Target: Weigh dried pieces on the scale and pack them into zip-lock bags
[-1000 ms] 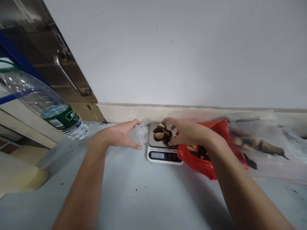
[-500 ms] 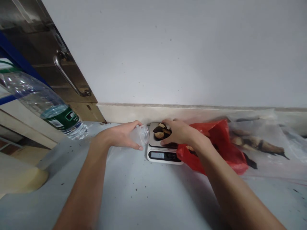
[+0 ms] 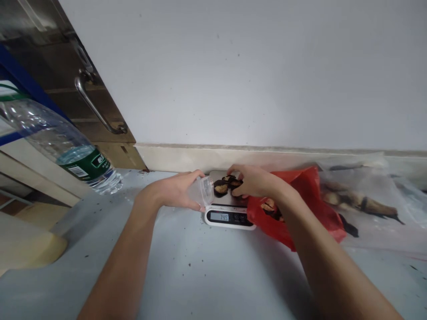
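Observation:
My left hand (image 3: pixel 182 190) is closed around a clear plastic cup (image 3: pixel 203 191), tipped on its side with its mouth facing the scale. The small digital kitchen scale (image 3: pixel 213 222) lies beside it, its lit display showing what looks like 149. On its metal plate are several dried slices (image 3: pixel 220 187) with dark skins and pale brown insides. My right hand (image 3: pixel 251 180) reaches over the plate, thumb and fingers curled round some of these slices. Under my right forearm, an open red plastic bag (image 3: pixel 303 186) has more brown dried pieces (image 3: pixel 269 205) showing at its mouth.
Behind the scale rises a white wall (image 3: pixel 240 89). To the right lies a clear plastic bag (image 3: pixel 373 226) with long brownish pieces inside. A large water bottle (image 3: pixel 83 162) stands at left, near a metal door handle (image 3: pixel 96 111). Dark crumbs dot the grey tabletop (image 3: pixel 187 280).
My left hand has brought the cup rightward to the plate's edge. My right hand has shifted slightly right and its fingers have drawn in on the slices. The display now shows digits.

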A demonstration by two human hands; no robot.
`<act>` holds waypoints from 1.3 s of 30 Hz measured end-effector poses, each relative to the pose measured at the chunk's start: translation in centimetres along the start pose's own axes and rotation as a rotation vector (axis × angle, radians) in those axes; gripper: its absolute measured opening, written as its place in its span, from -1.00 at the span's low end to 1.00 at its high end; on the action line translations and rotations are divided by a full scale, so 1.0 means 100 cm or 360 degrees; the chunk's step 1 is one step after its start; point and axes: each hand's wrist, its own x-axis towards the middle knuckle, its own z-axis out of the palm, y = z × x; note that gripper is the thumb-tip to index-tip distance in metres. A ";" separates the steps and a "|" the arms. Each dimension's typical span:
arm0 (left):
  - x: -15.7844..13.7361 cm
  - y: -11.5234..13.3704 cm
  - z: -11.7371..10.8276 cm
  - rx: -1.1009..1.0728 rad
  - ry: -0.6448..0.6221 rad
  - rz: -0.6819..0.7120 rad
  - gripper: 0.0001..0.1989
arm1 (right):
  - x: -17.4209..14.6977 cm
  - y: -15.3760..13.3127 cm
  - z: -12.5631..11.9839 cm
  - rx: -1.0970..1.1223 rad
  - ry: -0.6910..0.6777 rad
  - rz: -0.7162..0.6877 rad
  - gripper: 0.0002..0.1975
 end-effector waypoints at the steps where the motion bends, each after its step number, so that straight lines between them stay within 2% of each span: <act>1: 0.000 0.001 0.000 -0.0004 0.0006 0.0005 -0.01 | 0.000 0.002 -0.002 0.0032 -0.0005 0.0000 -0.43; 6: 0.000 0.002 0.000 -0.0040 0.0016 0.0025 -0.06 | 0.001 0.009 -0.008 0.0029 0.0055 -0.0013 -0.79; 11: 0.003 -0.001 0.001 -0.0032 0.0006 0.0030 0.01 | 0.009 0.014 0.001 0.0117 0.0048 -0.0067 -0.75; 15: 0.004 -0.003 0.002 -0.0036 0.0016 0.0046 -0.01 | 0.013 0.015 0.006 0.0127 0.0071 -0.0085 -0.80; 22: 0.008 -0.004 0.004 -0.0050 0.0035 0.0107 -0.03 | 0.009 0.014 -0.005 0.0123 0.0145 -0.0128 -0.87; 25: 0.010 -0.002 0.007 -0.0064 0.0107 0.0175 -0.06 | -0.001 0.009 -0.013 0.0140 0.0195 -0.0329 -0.87; 30: 0.013 0.002 0.011 -0.0159 0.0185 0.0301 -0.16 | -0.018 -0.011 -0.011 0.0282 0.0061 -0.0749 -0.84; 35: 0.012 0.000 0.008 -0.0396 0.0290 0.0442 -0.17 | -0.016 -0.019 -0.005 0.0751 0.0082 -0.1066 -0.89; 37: 0.009 -0.002 0.005 -0.0387 0.0345 0.0457 -0.19 | -0.013 -0.016 -0.005 0.0982 0.0103 -0.1118 -0.86; 39: 0.005 -0.005 0.001 -0.0344 0.0382 0.0419 -0.21 | -0.008 -0.012 -0.006 0.1088 0.0246 -0.1024 -0.83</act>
